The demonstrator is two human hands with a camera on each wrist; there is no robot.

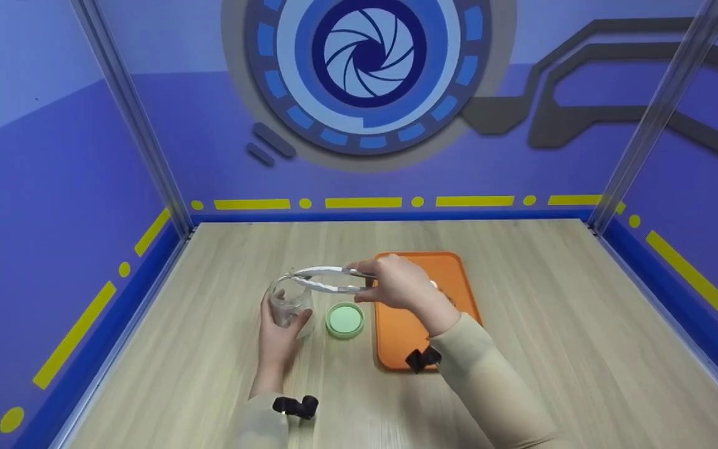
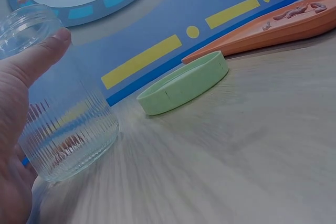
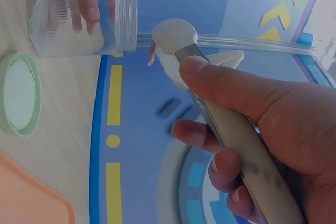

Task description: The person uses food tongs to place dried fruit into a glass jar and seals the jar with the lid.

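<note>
My left hand (image 1: 277, 346) grips a clear ribbed jar (image 2: 79, 124), its mouth uncovered, with the thumb on the near side. Something reddish-brown shows low through the jar wall; I cannot tell whether it lies inside. My right hand (image 1: 401, 284) holds a pair of tongs (image 3: 236, 135) with white heads, thumb on one arm and curled fingers on the other. The tong tips are at the jar's mouth, slightly above it. A small reddish-brown piece (image 3: 152, 54) hangs at the tips, its kind unclear.
A round light green lid (image 1: 344, 320) lies on the wooden table (image 1: 222, 299) just right of the jar. Further right is an orange tray (image 1: 396, 343), partly under my right forearm, with several small brownish pieces (image 2: 294, 12) on it. Blue printed walls (image 1: 166, 137) enclose the table.
</note>
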